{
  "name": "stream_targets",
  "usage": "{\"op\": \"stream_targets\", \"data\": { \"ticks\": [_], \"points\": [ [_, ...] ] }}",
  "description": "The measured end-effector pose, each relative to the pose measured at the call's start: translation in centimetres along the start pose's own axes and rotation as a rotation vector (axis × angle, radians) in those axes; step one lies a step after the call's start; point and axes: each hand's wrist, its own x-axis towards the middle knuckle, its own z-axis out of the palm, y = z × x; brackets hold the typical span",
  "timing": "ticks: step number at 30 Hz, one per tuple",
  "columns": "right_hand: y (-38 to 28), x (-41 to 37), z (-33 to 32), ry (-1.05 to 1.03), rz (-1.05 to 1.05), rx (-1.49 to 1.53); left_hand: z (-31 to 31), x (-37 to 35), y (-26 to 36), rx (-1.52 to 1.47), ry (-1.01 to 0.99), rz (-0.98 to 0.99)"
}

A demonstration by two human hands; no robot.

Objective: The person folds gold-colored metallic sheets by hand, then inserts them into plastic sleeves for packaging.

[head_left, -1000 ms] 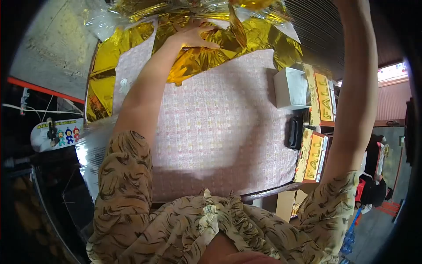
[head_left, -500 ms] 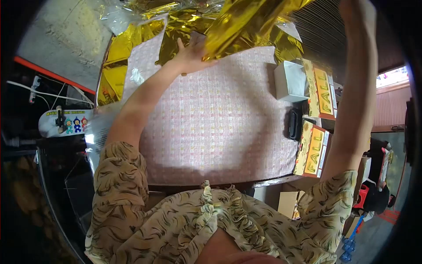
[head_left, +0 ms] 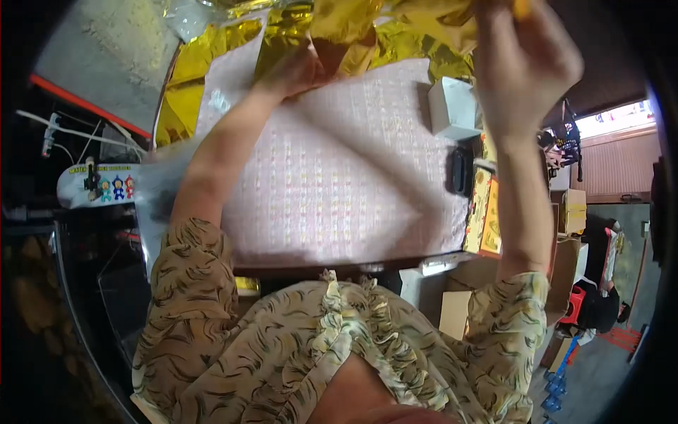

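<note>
My right hand (head_left: 528,74) is raised at the upper right, its fingers closed on the gold foil (head_left: 346,21). A bit of bright yellow shows at its fingertips, and the foil stretches leftward along the top of the view. Low over the far part of the patterned cloth (head_left: 318,191), my left hand (head_left: 289,76) reaches to the foil's near edge. Motion smears its fingers, and foil covers part of them. More gold foil (head_left: 176,106) lies along the cloth's left and far sides.
A white open box (head_left: 453,106) stands at the right of the table, with a black object (head_left: 460,171) nearer me. Printed cartons (head_left: 487,212) line the right edge. Clear plastic (head_left: 187,20) lies at the far left. A skateboard deck (head_left: 99,185) juts out on the left.
My right hand has come down and inward, drawing the gold foil lower and flatter across the far side. My left hand has shifted slightly left, and its spread fingers no longer show clearly.
</note>
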Motion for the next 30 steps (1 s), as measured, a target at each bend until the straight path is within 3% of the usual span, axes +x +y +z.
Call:
{"op": "stream_targets", "data": {
  "ticks": [1,2,3,4,6,8,9,10,12,13,17,20,21,22,24,26,28,29,30],
  "points": [
    [-1.7,-3.1,-0.9,-0.122,0.095,-0.205,-0.4,-0.8,0.0,-0.336,-0.456,-0.001],
    [-2.4,-5.8,-0.5,-0.156,0.049,-0.195,-0.5,-1.8,0.0,-0.674,-0.909,0.011],
    [-3.0,-8.7,-0.9,-0.283,0.141,-0.194,-0.2,-3.2,0.1,-0.581,-0.517,0.082],
    [-2.8,-11.8,-0.8,-0.282,0.299,-0.034,0.3,-4.9,0.6,-0.468,-0.128,0.150],
    [-3.5,-16.1,-1.4,-0.346,0.286,-0.116,-0.7,-8.1,1.3,-0.484,-0.063,0.093],
    [-4.9,-19.3,-2.2,-0.471,0.390,-0.172,-2.3,-9.6,1.1,-0.103,0.069,0.106],
    [-5.7,-20.2,-2.6,-0.472,0.391,-0.166,-4.2,-9.6,0.9,0.008,-0.064,0.138],
    [-6.4,-20.9,-2.9,-0.539,0.306,-0.201,-5.8,-9.5,0.5,0.011,-0.059,0.140],
    [-7.7,-21.9,-3.5,-0.610,0.219,-0.225,-6.1,-11.9,0.8,0.419,0.238,0.094],
    [-8.3,-22.4,-3.9,-0.689,0.219,-0.246,-7.8,-11.5,0.6,0.562,0.281,0.115],
    [-10.5,-24.1,-4.5,-0.776,0.292,-0.229,-9.3,-12.3,1.3,0.523,0.265,0.093],
    [-11.5,-23.8,-4.6,-0.777,0.255,-0.239,-11.2,-11.0,1.7,0.664,0.382,0.238],
    [-11.8,-22.7,-4.5,-0.727,0.273,-0.288,-6.1,-13.4,3.7,0.376,0.392,0.230],
    [-11.9,-22.0,-4.3,-0.675,0.290,-0.339,-5.5,-13.5,4.8,0.372,0.396,0.232],
    [-11.3,-21.0,-4.5,-0.620,0.201,-0.385,-5.9,-12.1,6.1,0.288,0.215,0.349],
    [-12.0,-20.4,-4.4,-0.741,0.047,-0.373,-9.3,-10.4,5.0,0.361,0.100,0.431],
    [-12.7,-21.6,-4.2,-0.893,0.031,-0.253,-12.3,-9.8,3.8,-0.018,-0.482,0.424],
    [-12.9,-22.3,-4.0,-0.918,0.012,-0.207,-8.1,-12.8,4.4,0.065,0.015,0.251],
    [-13.1,-22.9,-3.7,-0.944,-0.007,-0.159,-10.1,-12.0,3.8,0.063,0.017,0.250]
  ]
}}
